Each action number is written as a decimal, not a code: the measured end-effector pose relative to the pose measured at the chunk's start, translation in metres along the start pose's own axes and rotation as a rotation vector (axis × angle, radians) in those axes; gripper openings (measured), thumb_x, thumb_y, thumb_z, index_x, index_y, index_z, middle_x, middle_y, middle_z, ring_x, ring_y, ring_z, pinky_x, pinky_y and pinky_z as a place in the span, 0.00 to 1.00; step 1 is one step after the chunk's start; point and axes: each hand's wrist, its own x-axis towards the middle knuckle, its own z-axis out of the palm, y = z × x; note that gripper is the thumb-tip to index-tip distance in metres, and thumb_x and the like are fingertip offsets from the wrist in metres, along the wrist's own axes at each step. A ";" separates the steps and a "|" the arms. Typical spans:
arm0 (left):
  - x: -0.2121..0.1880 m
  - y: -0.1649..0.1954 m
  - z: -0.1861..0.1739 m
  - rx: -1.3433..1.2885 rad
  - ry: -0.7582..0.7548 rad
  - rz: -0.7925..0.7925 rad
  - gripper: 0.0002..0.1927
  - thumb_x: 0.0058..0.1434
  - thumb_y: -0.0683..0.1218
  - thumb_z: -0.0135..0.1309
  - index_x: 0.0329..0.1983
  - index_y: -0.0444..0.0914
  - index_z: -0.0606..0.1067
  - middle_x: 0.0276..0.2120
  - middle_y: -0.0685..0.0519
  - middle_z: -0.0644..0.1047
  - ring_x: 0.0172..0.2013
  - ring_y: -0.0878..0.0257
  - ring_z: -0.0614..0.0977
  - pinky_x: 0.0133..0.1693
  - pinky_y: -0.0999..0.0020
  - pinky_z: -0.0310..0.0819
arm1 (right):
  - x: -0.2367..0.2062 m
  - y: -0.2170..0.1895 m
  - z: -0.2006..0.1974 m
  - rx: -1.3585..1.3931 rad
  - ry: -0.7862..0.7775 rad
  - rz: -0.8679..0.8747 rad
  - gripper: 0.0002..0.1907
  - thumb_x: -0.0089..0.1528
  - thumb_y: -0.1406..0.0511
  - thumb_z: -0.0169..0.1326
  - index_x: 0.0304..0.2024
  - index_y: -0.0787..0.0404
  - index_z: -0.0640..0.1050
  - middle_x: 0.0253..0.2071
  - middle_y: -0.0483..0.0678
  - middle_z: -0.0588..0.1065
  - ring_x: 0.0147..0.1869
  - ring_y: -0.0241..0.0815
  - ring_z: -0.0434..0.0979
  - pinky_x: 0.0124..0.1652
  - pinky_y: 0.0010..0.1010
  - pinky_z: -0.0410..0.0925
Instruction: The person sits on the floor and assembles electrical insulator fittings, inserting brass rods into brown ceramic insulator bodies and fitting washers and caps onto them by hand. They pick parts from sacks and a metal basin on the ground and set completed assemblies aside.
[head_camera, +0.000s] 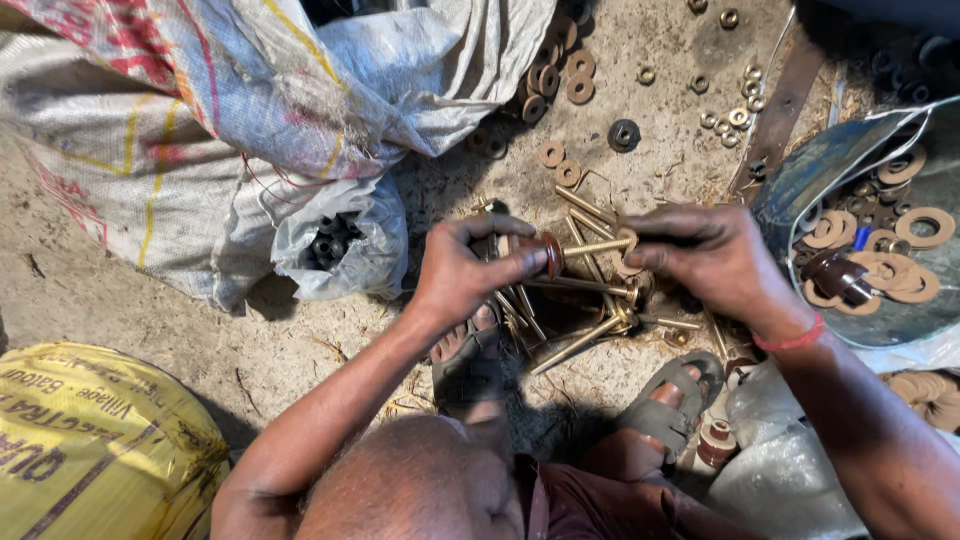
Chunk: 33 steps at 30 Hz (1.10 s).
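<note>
Brass bolt (590, 247) roughly level between hands (585, 258).

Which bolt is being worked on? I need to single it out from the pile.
Start at the pile of brass bolts on the dirt floor before the sandalled feet. Just above it, the left hand and right hand hold one bolt level, the only one lifted off the ground.

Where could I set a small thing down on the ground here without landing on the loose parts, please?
Bare dirt lies at left, between the woven sack, the yellow bag and the left hand. A smaller patch sits at top, between the brown washers and metal nuts. Under both hands, brass bolts crowd the ground; the right hand borders the full basin.
</note>
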 end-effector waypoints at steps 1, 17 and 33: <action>-0.006 0.002 0.006 0.031 0.006 0.033 0.20 0.54 0.51 0.70 0.45 0.36 0.84 0.38 0.51 0.86 0.38 0.67 0.85 0.45 0.69 0.79 | -0.003 0.002 0.010 0.005 -0.033 -0.006 0.20 0.55 0.69 0.67 0.50 0.63 0.84 0.43 0.49 0.84 0.41 0.33 0.81 0.41 0.24 0.75; 0.003 -0.074 0.035 -0.572 0.134 -0.200 0.17 0.57 0.48 0.68 0.44 0.34 0.81 0.36 0.51 0.84 0.35 0.67 0.84 0.38 0.72 0.81 | 0.093 0.026 0.004 0.004 0.020 0.300 0.14 0.66 0.63 0.57 0.53 0.58 0.81 0.41 0.51 0.82 0.38 0.42 0.82 0.36 0.38 0.78; -0.027 -0.077 0.006 -0.945 0.354 -0.375 0.18 0.62 0.51 0.60 0.50 0.38 0.77 0.34 0.54 0.80 0.27 0.71 0.77 0.19 0.79 0.60 | 0.143 0.018 0.097 0.262 0.196 -0.031 0.08 0.65 0.72 0.61 0.46 0.65 0.78 0.38 0.51 0.79 0.39 0.40 0.82 0.36 0.30 0.80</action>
